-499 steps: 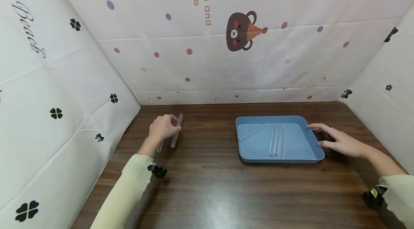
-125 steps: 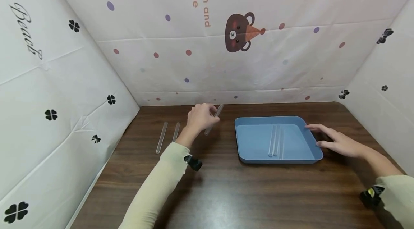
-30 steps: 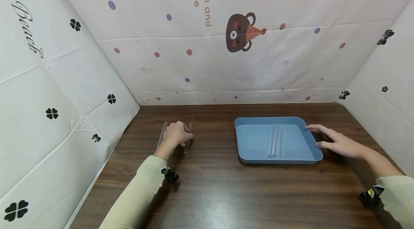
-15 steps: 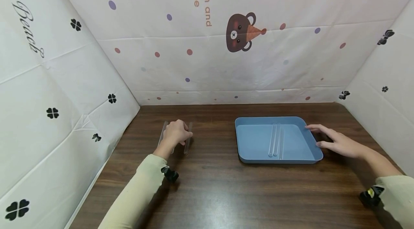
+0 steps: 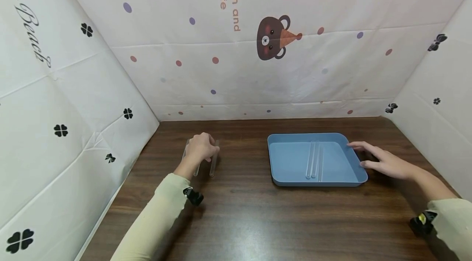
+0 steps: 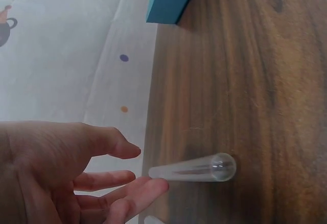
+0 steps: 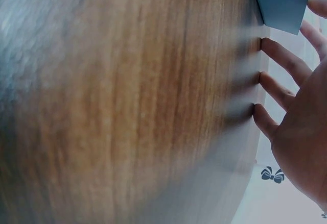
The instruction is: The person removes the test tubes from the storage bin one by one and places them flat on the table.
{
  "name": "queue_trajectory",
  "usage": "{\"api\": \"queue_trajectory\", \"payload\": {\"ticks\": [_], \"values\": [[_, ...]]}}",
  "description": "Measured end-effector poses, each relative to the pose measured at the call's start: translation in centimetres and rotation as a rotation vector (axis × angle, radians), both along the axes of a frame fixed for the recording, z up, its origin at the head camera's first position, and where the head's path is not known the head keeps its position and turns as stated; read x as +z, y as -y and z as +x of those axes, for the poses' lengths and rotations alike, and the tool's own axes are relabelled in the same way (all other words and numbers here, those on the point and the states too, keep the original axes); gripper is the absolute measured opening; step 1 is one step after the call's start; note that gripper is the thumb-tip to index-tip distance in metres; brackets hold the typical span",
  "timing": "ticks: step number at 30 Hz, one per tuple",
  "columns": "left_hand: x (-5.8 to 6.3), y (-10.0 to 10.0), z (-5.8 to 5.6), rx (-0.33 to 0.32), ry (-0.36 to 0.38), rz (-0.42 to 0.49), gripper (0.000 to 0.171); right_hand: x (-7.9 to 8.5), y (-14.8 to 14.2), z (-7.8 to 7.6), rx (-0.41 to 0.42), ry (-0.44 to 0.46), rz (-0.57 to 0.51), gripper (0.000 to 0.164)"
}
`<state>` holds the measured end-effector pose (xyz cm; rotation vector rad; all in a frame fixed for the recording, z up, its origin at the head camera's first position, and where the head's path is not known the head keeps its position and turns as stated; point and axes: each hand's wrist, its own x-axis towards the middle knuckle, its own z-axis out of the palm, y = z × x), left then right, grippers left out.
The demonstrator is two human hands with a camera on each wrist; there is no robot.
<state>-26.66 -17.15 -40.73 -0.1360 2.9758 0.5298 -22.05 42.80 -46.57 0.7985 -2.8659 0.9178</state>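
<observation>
A clear test tube (image 5: 214,163) lies on the wooden table at the left, just beside my left hand (image 5: 200,147). In the left wrist view the thumb (image 6: 120,145) and fingers stand apart, and the tube (image 6: 191,170) lies past the fingertips, not gripped. Two more tubes lie to its left, one (image 5: 197,170) mostly hidden by the hand, the other (image 5: 185,147) partly behind it. My right hand (image 5: 387,162) rests at the right side of a blue tray (image 5: 287,183), thumb and forefinger touching its edge. Its other fingertips (image 7: 263,43) rest on the table.
Inside the tray several thin lines mark about three clear tubes (image 5: 313,160) lying side by side. White printed cloth walls (image 5: 236,68) enclose the table at the back, left and right.
Earlier a slanted tube lay in the tray; my left hand carried a tube leftward and set it down beside the other two. Now that hand has let go and risen slightly. The right hand stays.
</observation>
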Motion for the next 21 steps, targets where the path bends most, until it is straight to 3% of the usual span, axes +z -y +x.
{"api": "queue_trajectory", "payload": {"ticks": [8,21], "values": [[0.6,-0.7,-0.1,-0.01,-0.003,0.014,0.039,0.0,-0.1,-0.1,-0.011,0.005,0.01,0.061],[1.3,-3.3,0.0,-0.045,-0.079,0.038,0.035,-0.2,-0.2,-0.2,-0.02,0.014,0.011,0.061]]}}
